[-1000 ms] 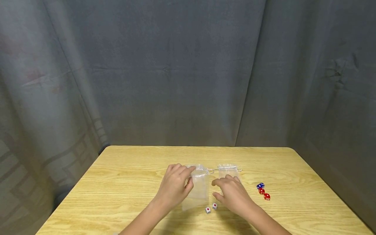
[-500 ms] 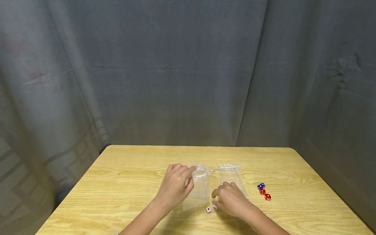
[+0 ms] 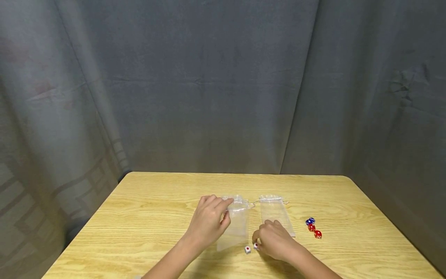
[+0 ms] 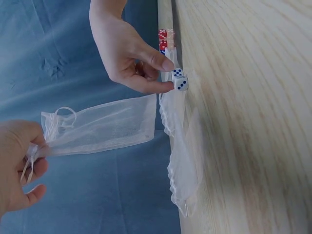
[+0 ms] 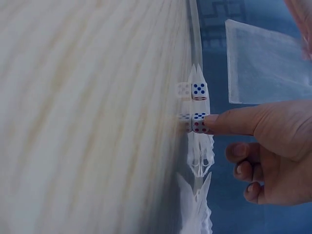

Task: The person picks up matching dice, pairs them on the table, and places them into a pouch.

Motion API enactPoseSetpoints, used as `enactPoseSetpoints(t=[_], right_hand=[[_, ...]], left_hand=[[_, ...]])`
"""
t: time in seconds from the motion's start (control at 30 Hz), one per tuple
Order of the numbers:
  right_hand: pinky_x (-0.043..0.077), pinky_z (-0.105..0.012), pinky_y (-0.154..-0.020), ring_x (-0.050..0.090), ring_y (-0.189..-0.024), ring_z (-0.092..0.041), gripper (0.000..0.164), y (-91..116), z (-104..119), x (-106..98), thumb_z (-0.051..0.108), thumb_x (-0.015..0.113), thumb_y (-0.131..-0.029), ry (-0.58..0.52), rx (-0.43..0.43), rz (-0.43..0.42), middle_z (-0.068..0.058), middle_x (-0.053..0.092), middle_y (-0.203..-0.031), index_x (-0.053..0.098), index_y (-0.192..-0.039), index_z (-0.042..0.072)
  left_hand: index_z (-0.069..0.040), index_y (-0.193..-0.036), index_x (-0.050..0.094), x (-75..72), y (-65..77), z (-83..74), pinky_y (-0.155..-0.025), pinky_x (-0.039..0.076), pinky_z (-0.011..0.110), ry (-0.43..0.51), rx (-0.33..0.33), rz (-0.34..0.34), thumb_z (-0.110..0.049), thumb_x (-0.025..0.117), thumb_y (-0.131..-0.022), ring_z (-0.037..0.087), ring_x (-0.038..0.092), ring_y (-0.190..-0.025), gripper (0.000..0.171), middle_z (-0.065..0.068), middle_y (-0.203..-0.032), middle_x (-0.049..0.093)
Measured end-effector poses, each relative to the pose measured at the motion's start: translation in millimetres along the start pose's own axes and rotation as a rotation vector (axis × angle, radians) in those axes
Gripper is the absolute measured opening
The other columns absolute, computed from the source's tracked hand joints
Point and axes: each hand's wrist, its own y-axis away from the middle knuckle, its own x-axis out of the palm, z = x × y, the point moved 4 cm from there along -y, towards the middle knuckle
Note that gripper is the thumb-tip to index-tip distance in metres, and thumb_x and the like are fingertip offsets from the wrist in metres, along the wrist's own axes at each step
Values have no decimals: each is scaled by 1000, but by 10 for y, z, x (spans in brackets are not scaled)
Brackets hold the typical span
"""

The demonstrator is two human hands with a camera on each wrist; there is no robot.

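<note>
Head view: left hand (image 3: 208, 217) is pinching a mesh bag (image 3: 237, 228) near its top end, bag's long axis running roughly 12 to 6, top at 12. Right hand (image 3: 274, 237) is pinching a white die (image 3: 256, 246) at its own 8 o'clock, with a second white die (image 3: 247, 250) lying just beside. Bag's top end is sitting about 10 o'clock from the right hand, the hand nearer both dice.
</note>
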Motion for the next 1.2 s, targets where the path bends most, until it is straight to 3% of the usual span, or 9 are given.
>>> enactPoseSetpoints(t=[0.33,0.7,0.97,1.2], right_hand=[[31,-24,-58,44,-66,-5,11,-7,-16,-31,23,78,-69,39,-24,-44,13,59,-70,72,-77,19],[41,-32,-65,46,-71,-7,16,-11,-33,-190,21,78,-69,88,12,-234,10,63,-78,71,-83,19],[36,-26,-61,41,-67,-5,16,-10,-49,-297,22,79,-70,118,84,-403,11,61,-73,71,-83,19],[42,-32,-68,42,-66,-7,21,-8,-57,-414,17,83,-65,89,126,-546,10,57,-67,72,-83,15]], left_hand=[[-6,-101,69,12,9,4,-78,44,32,-12,2,3,-4,67,-72,7,50,-67,28,-3,-79,67],[-6,-101,69,18,21,15,-77,44,32,-8,4,17,-5,63,-73,7,48,-67,28,-4,-76,66],[-5,-101,69,20,28,8,-76,43,31,-6,9,18,-5,62,-73,6,48,-66,29,-5,-76,65],[-5,-100,69,35,33,3,-76,44,31,1,5,22,-5,62,-73,7,47,-66,28,-4,-77,66]])
